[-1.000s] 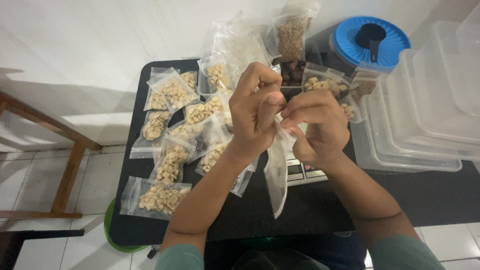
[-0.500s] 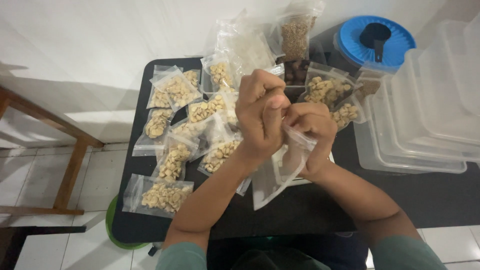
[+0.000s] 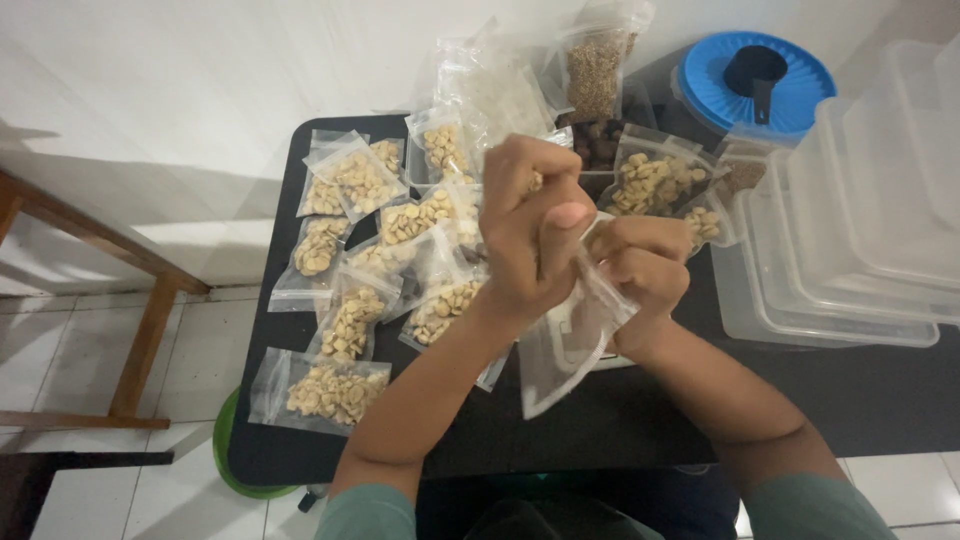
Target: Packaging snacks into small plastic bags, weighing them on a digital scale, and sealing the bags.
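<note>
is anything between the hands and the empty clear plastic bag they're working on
Nothing visible. The left hand and right hand both grip the top of the empty clear plastic zip bag directly, holding it above the black table, apart from the filled clear packets of pale beans.

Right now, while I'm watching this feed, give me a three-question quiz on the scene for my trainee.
1. True or false: both hands grip the top of an empty clear pouch held above the table.
2. Multiple choice: what rests on the blue lid? A) a spoon of seeds B) a black scoop C) a filled pouch
3. On which side of the left hand do the filled nut pouches mostly lie, the person's left or right?

Key
1. True: the left hand and the right hand pinch its top, and nothing shows inside it.
2. B, the black scoop.
3. The person's left, spread over the black table.
</note>
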